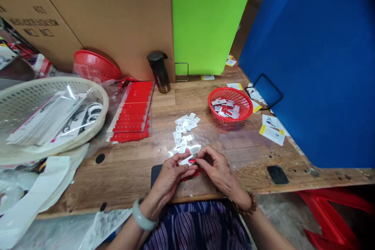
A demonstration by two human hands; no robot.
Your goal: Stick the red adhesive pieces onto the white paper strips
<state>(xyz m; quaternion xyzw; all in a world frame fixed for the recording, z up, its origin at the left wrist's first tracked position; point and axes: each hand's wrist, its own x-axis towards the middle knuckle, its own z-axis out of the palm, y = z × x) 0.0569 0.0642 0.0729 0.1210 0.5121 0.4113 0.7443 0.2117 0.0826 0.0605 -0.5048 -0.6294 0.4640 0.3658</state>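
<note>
At the lower centre of the frame, a small white piece was held between the fingers of the left hand, while the right hand pinched a red bit at its edge. Just beyond lay a loose pile of white pieces on the wooden tabletop, with a red basket of similar pieces to the right.

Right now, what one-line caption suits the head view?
Left hand and right hand hold a small white piece above the wooden table, below a loose white pile.
</note>
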